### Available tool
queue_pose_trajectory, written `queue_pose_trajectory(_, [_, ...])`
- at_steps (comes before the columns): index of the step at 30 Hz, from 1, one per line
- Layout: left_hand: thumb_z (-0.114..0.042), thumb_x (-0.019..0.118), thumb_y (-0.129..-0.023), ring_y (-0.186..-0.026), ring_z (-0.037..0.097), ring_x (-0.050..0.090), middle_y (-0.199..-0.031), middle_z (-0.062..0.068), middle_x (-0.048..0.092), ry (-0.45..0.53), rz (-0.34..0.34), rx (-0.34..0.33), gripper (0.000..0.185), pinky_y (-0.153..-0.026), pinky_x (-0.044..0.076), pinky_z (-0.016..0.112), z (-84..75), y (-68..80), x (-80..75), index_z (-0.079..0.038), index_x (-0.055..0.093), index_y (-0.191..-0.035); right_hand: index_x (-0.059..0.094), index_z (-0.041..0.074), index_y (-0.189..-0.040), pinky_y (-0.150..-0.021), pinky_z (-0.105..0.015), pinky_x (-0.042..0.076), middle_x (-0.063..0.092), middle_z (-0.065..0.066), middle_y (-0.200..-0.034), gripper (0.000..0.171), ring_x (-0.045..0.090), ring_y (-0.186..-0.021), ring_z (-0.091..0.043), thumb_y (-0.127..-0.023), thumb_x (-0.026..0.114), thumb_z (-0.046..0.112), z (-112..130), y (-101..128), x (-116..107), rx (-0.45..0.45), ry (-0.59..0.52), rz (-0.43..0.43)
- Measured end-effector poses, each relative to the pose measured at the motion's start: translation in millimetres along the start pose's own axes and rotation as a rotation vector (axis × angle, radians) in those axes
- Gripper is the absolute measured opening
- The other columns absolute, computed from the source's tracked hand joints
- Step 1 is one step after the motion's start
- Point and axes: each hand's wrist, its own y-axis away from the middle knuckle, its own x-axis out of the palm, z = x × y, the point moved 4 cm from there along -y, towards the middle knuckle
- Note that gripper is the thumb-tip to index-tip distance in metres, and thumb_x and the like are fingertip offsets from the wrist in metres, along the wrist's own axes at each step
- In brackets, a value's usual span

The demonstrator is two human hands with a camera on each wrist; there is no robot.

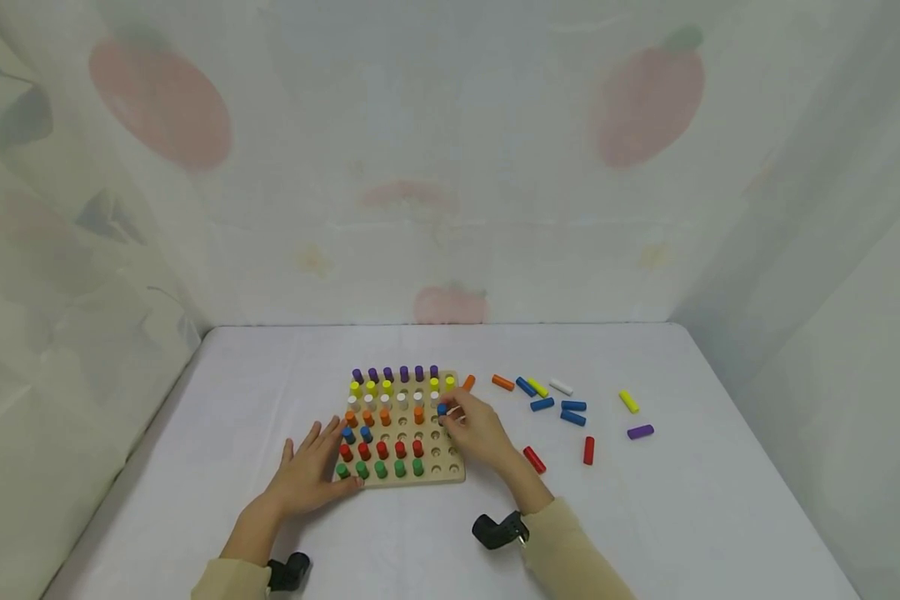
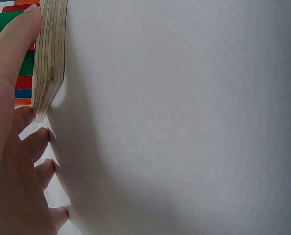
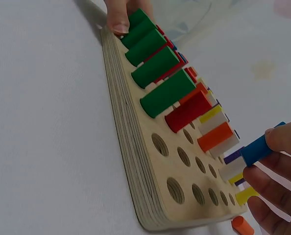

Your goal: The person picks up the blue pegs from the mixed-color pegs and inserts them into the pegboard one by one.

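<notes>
1. My right hand [image 1: 474, 427] pinches a blue peg [image 3: 261, 147] between thumb and fingertips, over the right side of the wooden pegboard [image 1: 450, 467].
2. The peg's long axis stands nearly square to the board's face — lower end toward the open holes, upper end hidden under my fingers. I cannot tell whether it touches a hole.
3. My left hand [image 1: 311, 473] lies flat with fingers spread on the tabletop [image 1: 270, 375], holding nothing — the thumb rests against the board's near-left corner beside the green pegs [image 1: 379, 469].
4. Loose pegs [image 1: 562, 408] lie scattered on their sides to the board's right.
</notes>
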Motion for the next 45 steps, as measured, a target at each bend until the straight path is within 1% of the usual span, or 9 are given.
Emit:
queue_pose_trajectory(7, [-0.066, 0.067, -0.066, -0.137, 0.041, 0.018, -0.15, 0.011, 0.028, -0.001, 0.011, -0.007, 0.102, -0.1, 0.004, 0.072, 0.5, -0.6, 0.9, -0.013, 0.031, -0.144, 0.056, 0.016, -0.108, -0.073, -0.019, 0.049, 0.062, 0.003, -0.1, 0.02, 0.057, -0.084, -0.007, -0.088, 0.061, 0.016, 7.0, -4.6, 9.4, 0.003, 0.033, 0.019])
queue_pose_trajectory(11, [-0.065, 0.068, -0.066, -0.137, 0.041, 0.018, -0.15, 0.012, 0.028, 0.002, 0.01, -0.011, 0.101, -0.1, 0.004, 0.072, -0.9, 0.5, -0.3, -0.013, 0.031, -0.144, 0.056, 0.016, -0.107, -0.074, -0.018, 0.049, 0.061, 0.005, -0.098, 0.019, 0.057, -0.086, -0.006, -0.088, 0.06, 0.017, 12.5, -6.3, 14.2, 0.007, 0.042, 0.045])
queue_pose_trajectory(14, [-0.064, 0.068, -0.066, -0.137, 0.041, 0.018, -0.15, 0.012, 0.029, 0.0, 0.008, -0.01, 0.101, -0.1, 0.004, 0.072, -2.1, 0.9, -1.2, -0.013, 0.031, -0.144, 0.056, 0.017, -0.108, -0.075, -0.018, 0.049, 0.061, 0.006, -0.101, 0.019, 0.057, -0.087, -0.005, -0.089, 0.06, 0.017, 16.5, -8.2, 18.2, 0.003, 0.034, 0.061])
queue_pose_trajectory(22, [-0.065, 0.068, -0.066, -0.136, 0.042, 0.02, -0.149, 0.012, 0.029, -0.001, -0.001, -0.008, 0.1, -0.099, 0.006, 0.073, -3.8, 1.2, -3.1, -0.013, 0.031, -0.144, 0.057, 0.016, -0.112, -0.074, -0.015, 0.048, 0.062, 0.005, -0.103, 0.024, 0.056, -0.084, -0.004, -0.088, 0.06, 0.016, 23.1, -13.1, 29.9, -0.061, 0.057, 0.071])
queue_pose_trajectory(27, [-0.065, 0.067, -0.067, -0.136, 0.042, 0.021, -0.149, 0.013, 0.03, -0.002, -0.001, -0.003, 0.1, -0.099, 0.006, 0.073, -4.0, 2.1, -3.7, -0.012, 0.032, -0.144, 0.057, 0.018, -0.111, -0.066, -0.014, 0.046, 0.059, 0.008, -0.091, 0.023, 0.051, -0.076, -0.004, -0.088, 0.061, 0.016, 28.0, -16.9, 34.9, -0.113, 0.079, 0.063])
queue_pose_trajectory(29, [-0.065, 0.067, -0.067, -0.136, 0.043, 0.021, -0.149, 0.013, 0.03, -0.003, -0.001, -0.002, 0.1, -0.098, 0.006, 0.074, -3.9, 2.2, -3.9, -0.011, 0.033, -0.144, 0.057, 0.018, -0.109, -0.065, -0.013, 0.046, 0.059, 0.008, -0.089, 0.022, 0.051, -0.075, -0.003, -0.088, 0.062, 0.017, 29.8, -18.5, 36.7, -0.128, 0.084, 0.062])
queue_pose_trajectory(36, [-0.066, 0.066, -0.067, -0.136, 0.042, 0.021, -0.149, 0.013, 0.03, -0.016, -0.003, 0.001, 0.1, -0.098, 0.007, 0.074, -3.7, 1.5, -3.8, -0.012, 0.033, -0.143, 0.057, 0.016, -0.112, -0.071, -0.012, 0.047, 0.062, 0.006, -0.103, 0.023, 0.055, -0.082, -0.001, -0.09, 0.059, 0.017, 33.3, -21.8, 42.9, -0.118, 0.063, 0.092])
queue_pose_trajectory(41, [-0.066, 0.066, -0.067, -0.136, 0.042, 0.022, -0.149, 0.012, 0.03, -0.017, -0.006, 0.008, 0.1, -0.098, 0.008, 0.073, -3.5, 1.5, -3.9, -0.012, 0.032, -0.144, 0.058, 0.016, -0.115, -0.074, -0.013, 0.047, 0.061, 0.008, -0.105, 0.024, 0.054, -0.086, -0.002, -0.091, 0.058, 0.017, 38.4, -23.2, 45.9, -0.109, 0.055, 0.122])
queue_pose_trajectory(45, [-0.066, 0.066, -0.068, -0.136, 0.043, 0.021, -0.149, 0.012, 0.03, -0.013, -0.006, 0.01, 0.1, -0.098, 0.007, 0.074, -2.9, 1.3, -3.3, -0.012, 0.031, -0.144, 0.059, 0.016, -0.113, -0.072, -0.013, 0.047, 0.062, 0.008, -0.104, 0.023, 0.057, -0.086, -0.001, -0.09, 0.058, 0.017, 42.9, -24.9, 49.1, -0.1, 0.05, 0.142])
